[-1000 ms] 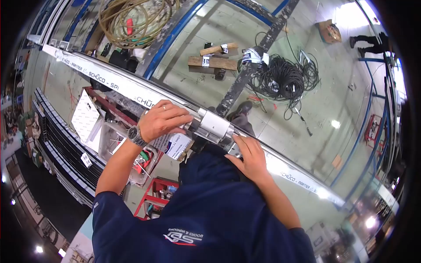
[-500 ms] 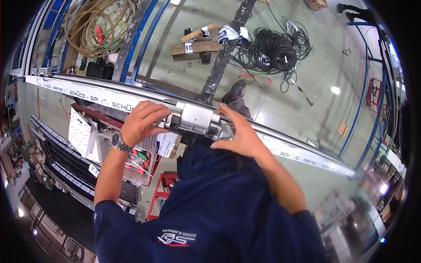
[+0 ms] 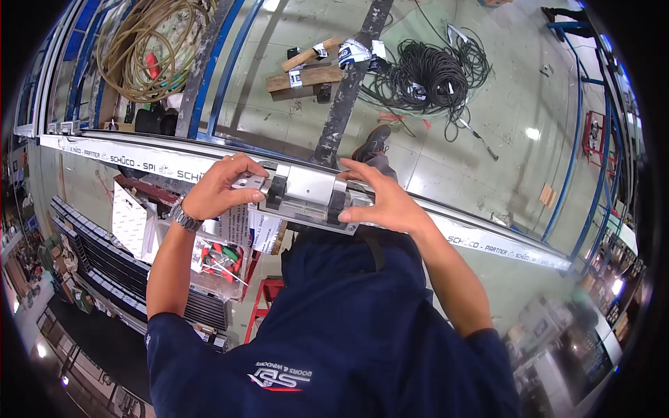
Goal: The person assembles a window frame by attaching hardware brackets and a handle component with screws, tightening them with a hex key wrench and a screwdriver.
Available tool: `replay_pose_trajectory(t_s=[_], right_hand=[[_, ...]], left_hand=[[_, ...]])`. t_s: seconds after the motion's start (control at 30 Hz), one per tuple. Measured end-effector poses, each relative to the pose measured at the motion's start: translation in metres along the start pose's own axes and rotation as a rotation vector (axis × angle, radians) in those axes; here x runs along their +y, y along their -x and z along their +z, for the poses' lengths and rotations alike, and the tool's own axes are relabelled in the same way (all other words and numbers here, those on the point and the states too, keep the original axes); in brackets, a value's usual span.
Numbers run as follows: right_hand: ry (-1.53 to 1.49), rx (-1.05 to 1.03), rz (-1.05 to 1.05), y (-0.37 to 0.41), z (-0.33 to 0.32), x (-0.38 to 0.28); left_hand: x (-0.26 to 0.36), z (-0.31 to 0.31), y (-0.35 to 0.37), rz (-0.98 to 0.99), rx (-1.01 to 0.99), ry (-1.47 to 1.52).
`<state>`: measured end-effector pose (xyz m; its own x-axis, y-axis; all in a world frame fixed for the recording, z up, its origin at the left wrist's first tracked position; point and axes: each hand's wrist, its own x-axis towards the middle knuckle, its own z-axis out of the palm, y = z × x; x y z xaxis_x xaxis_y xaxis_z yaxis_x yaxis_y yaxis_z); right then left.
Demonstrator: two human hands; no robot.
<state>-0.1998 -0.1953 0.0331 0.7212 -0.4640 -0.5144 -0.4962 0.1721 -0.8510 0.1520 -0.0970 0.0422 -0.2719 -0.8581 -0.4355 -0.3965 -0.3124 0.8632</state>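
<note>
Two hands at a metal block, a tray of tools just beside

The metal block [image 3: 306,187] sits at the long film-wrapped profile [image 3: 139,159], in front of the person's waist and between the hands. The left hand [image 3: 221,189] pinches a small metal plate [image 3: 247,182] between closed thumb and fingers, by the block's left end. The right hand [image 3: 385,202] is spread in a wide C at the other end, thumb at a black end piece [image 3: 337,202]; whether it grips, I cannot tell. Below the left hand, near that forearm, a clear plastic tray [image 3: 202,283] holds a jumble of red- and green-handled tools [image 3: 221,258]. Next to it stands a red frame [image 3: 263,304], partly hidden by the shirt, its contents unclear. Top left, a coiled hose [image 3: 111,52] lies around a red-handled item [image 3: 152,65]
</note>
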Motion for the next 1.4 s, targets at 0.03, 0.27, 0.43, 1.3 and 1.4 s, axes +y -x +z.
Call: replay_pose_trajectory(t_s=[0.03, 0.27, 0.43, 1.3, 1.4], right_hand=[[0.002, 0.001, 0.007, 0.0, 0.001, -0.001], [0.171, -0.073, 0.063, -0.001, 0.003, -0.008], [0.076, -0.032, 0.016, -0.002, 0.003, -0.003], [0.684, 0.484, -0.586, 0.001, 0.039, -0.001], [0.633, 0.467, -0.535, 0.0, 0.038, 0.0]], left_hand=[[0.001, 0.0, 0.001, -0.001, 0.003, -0.02], [-0.002, 0.006, 0.007, 0.198, 0.074, -0.174], [0.0, 0.007, 0.008, 0.093, 0.101, -0.102], [0.0, 0.026, -0.016, 0.508, 0.278, -0.376], [0.001, 0.024, -0.023, 0.441, 0.233, -0.327]])
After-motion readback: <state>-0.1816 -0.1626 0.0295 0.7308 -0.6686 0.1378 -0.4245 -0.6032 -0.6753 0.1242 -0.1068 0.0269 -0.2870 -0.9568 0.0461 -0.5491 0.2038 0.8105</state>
